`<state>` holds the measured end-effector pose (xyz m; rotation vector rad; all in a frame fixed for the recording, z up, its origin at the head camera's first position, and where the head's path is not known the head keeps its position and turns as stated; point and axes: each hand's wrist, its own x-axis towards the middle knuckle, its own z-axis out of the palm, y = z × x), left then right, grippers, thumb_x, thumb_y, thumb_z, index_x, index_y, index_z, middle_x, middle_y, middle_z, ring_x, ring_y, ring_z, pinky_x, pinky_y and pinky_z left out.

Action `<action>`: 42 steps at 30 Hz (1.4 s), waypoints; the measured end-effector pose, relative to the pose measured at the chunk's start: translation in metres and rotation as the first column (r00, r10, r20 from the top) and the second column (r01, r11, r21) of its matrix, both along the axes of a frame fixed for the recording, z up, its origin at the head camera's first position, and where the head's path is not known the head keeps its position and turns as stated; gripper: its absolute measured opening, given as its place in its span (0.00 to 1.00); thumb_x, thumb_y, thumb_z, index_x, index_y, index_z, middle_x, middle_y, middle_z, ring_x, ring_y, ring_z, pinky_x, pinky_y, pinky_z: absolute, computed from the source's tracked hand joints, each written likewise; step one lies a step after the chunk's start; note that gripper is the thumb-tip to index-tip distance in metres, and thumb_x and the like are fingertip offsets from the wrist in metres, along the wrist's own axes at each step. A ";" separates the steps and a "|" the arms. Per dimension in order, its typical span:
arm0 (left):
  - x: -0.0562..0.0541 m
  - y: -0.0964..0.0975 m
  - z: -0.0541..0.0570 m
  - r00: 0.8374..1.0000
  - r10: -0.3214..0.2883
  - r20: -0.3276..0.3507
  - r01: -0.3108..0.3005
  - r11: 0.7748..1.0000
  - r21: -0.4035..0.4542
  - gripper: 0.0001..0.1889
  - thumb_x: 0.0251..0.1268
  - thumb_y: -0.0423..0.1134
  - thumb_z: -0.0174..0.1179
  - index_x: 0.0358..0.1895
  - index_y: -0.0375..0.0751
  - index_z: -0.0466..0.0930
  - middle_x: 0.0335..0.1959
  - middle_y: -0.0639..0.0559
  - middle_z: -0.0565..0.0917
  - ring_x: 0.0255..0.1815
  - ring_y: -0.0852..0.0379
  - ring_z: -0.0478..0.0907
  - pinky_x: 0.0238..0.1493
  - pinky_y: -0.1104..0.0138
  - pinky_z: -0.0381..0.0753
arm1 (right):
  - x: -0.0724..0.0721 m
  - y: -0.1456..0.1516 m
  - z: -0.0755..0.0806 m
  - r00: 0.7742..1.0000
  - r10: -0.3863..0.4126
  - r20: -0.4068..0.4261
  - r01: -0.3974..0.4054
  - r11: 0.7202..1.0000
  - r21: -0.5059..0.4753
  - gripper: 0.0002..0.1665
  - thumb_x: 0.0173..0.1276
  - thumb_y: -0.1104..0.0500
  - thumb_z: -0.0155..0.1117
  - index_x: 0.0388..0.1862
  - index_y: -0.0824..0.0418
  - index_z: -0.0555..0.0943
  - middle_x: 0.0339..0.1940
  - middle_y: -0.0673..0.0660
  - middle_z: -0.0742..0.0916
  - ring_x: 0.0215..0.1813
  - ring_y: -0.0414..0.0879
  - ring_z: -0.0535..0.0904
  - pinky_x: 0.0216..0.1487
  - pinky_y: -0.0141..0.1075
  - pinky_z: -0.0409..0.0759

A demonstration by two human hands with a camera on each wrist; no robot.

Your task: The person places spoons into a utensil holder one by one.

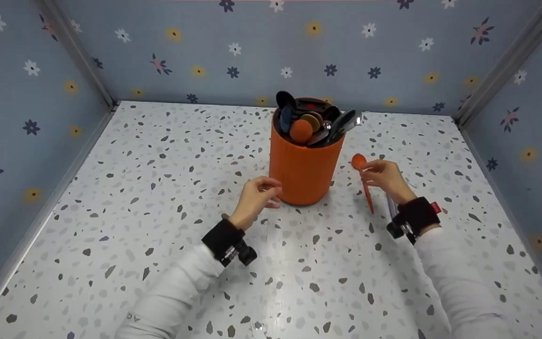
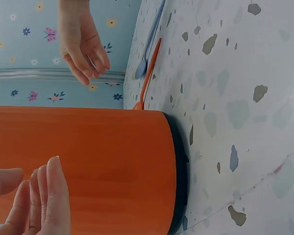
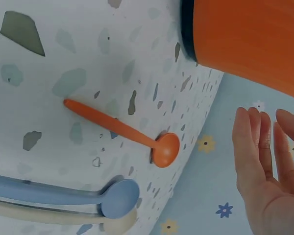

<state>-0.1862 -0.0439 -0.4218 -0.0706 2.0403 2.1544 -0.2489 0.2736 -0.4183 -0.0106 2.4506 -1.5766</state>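
Note:
An orange utensil holder (image 1: 303, 169) stands upright, filled with several spoons and other utensils. My left hand (image 1: 256, 195) hovers by its left front side with loosely bent fingers, holding nothing. On the table to its right lies an orange spoon (image 3: 110, 123). Above that spoon is my right hand (image 1: 386, 179); the right wrist view shows its fingers (image 3: 250, 142) apart from the spoon with nothing between them. Beside the orange spoon lie a blue spoon (image 3: 118, 198) and a cream spoon (image 3: 121, 223), mostly covered by the right hand and wrist in the head view.
The speckled white table (image 1: 158, 197) is bounded by flowered panels at the back (image 1: 261, 52) and both sides. Black utensil heads (image 1: 286, 100) and a silvery one (image 1: 356, 120) stick out above the holder's rim.

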 end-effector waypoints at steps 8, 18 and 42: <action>0.005 0.011 -0.005 0.999 -0.051 0.011 0.051 0.999 -0.005 0.12 0.65 0.24 0.55 0.50 0.21 0.77 0.38 0.37 0.83 0.26 0.62 0.79 0.31 0.70 0.88 | -0.013 0.010 -0.017 0.991 -0.084 0.103 0.081 0.996 0.033 0.25 0.74 0.68 0.54 0.65 0.82 0.66 0.41 0.54 0.84 0.33 0.30 0.81 0.47 0.26 0.86; 0.015 0.021 -0.013 0.992 -0.121 0.018 0.121 0.993 -0.007 0.13 0.66 0.24 0.55 0.50 0.20 0.76 0.41 0.34 0.83 0.27 0.62 0.79 0.33 0.68 0.89 | -0.019 0.014 -0.036 0.976 -0.206 0.068 0.198 0.975 0.105 0.24 0.69 0.73 0.57 0.61 0.84 0.70 0.25 0.48 0.80 0.24 0.30 0.79 0.33 0.22 0.84; 0.019 0.019 -0.029 0.978 -0.206 0.044 0.207 0.978 -0.017 0.14 0.69 0.26 0.52 0.52 0.18 0.75 0.45 0.30 0.83 0.28 0.61 0.79 0.34 0.67 0.89 | -0.021 0.003 -0.059 0.976 -0.194 -0.100 0.216 0.922 0.321 0.19 0.64 0.71 0.59 0.51 0.85 0.76 0.32 0.69 0.85 0.19 0.33 0.72 0.20 0.21 0.71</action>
